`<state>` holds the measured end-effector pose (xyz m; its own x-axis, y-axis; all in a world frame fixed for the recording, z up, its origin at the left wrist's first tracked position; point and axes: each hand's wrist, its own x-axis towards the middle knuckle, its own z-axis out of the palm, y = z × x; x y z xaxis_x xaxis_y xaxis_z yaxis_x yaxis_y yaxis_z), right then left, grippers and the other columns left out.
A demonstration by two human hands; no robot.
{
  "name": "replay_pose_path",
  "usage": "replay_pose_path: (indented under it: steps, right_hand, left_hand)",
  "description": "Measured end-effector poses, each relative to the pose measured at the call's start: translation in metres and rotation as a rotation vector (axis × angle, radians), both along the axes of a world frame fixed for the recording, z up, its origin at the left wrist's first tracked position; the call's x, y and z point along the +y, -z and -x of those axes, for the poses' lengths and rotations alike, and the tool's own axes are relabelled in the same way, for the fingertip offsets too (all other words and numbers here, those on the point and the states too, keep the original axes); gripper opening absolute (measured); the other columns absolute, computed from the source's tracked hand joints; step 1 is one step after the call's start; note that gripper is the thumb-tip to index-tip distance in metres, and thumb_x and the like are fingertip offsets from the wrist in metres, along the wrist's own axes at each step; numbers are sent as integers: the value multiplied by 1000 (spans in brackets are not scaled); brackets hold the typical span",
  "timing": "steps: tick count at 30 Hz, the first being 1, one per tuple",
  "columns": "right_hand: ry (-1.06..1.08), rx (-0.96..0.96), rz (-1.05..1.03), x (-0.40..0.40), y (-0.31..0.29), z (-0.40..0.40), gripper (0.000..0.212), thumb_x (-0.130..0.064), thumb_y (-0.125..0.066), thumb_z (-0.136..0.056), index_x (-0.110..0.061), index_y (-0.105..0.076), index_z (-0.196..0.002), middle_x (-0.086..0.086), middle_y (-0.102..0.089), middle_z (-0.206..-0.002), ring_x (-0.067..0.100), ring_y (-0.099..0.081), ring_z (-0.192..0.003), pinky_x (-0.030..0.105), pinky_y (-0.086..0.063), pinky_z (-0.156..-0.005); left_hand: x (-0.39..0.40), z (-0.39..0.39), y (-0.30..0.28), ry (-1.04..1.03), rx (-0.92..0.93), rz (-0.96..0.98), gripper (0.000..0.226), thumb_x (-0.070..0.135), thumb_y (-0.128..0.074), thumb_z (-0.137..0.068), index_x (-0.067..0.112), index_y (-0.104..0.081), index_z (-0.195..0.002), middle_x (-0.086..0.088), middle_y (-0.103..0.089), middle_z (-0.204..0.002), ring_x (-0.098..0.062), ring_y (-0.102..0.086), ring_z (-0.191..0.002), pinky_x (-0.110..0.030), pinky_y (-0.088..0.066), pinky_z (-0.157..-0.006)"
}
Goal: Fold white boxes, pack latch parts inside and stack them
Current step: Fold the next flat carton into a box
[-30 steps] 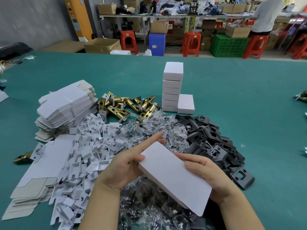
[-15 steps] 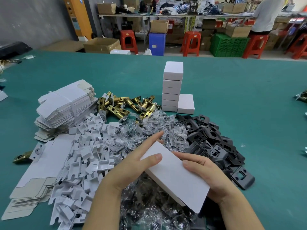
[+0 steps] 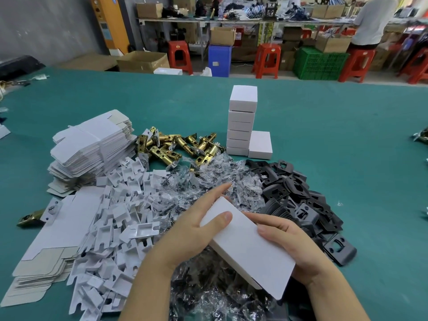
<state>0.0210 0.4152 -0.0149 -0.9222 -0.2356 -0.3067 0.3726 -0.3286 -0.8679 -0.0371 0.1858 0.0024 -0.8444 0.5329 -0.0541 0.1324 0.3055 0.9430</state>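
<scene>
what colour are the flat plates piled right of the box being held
Black, matte, clearest in the head view: the strike plates beside the right hand.

Matt white card box [image 3: 249, 247], shiny brass latches [image 3: 178, 147], crinkly clear plastic bags [image 3: 208, 179], green cloth table [image 3: 335, 135].

white box [image 3: 250, 246] | held: left hand [image 3: 192, 232], right hand [image 3: 294, 249] | above parts piles

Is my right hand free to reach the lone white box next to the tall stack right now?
Probably not yet. The right hand grips the closed white box together with the left hand. The path over the black plates to the lone box looks open otherwise.
</scene>
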Motion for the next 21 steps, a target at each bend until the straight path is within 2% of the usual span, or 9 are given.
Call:
replay_pose_path:
  steps: [2, 4, 9, 12, 17, 21]
  right_hand:
    - [21, 1, -4, 0, -1, 0, 41, -20, -70, -82, -20, -76, -122, 22, -74, -117, 26, -74, -85, 31, -60, -66]
    - [53, 9, 0, -1, -2, 0, 40, -20, -70, -81, -21, -76, -120, 21, -74, -116, 26, -75, -84, 31, -60, -64]
    - [178, 58, 53, -5, -4, 0, 42, -26, -77, -77, -25, -77, -119, 15, -75, -118, 26, -76, -86, 32, -61, -64]
    - [203, 81, 58, -6, -5, 0, 48, -33, -80, -72, -28, -77, -119, 13, -75, -120, 26, -76, -88, 34, -61, -65]
    - [187, 93, 60, -5, -4, -1, 49, -31, -79, -74, -25, -75, -123, 14, -73, -124, 28, -75, -94, 35, -61, -68]
    - [156, 96, 55, -6, -4, -1, 45, -29, -78, -78, -25, -75, -123, 14, -74, -122, 27, -75, -93, 33, -61, -69]
  left_hand:
    - [5, -1, 0, -85, 50, -38, 62, 75, -56, -79, 69, -38, -138, 38, -50, -129, 0, -56, -117, -32, -53, -90]
    - [11, -1, 0, -199, 105, -125, 55, 68, -63, -79, 61, -50, -132, 33, -57, -122, 1, -62, -108, -27, -57, -77]
    - [16, 0, 4, -305, 76, -261, 47, 64, -66, -82, 51, -64, -127, 16, -69, -111, -7, -66, -94, -24, -55, -67]
    - [18, 0, 6, -289, 49, -267, 48, 63, -63, -86, 47, -63, -131, 3, -69, -109, -16, -65, -95, -24, -55, -69]
    - [16, 1, 5, -277, 49, -282, 42, 52, -64, -88, 45, -66, -130, 0, -70, -102, -13, -64, -84, -21, -54, -65]
    - [13, 1, 5, -258, 5, -322, 42, 47, -65, -85, 46, -68, -127, 7, -70, -104, -8, -56, -78, -23, -50, -64]
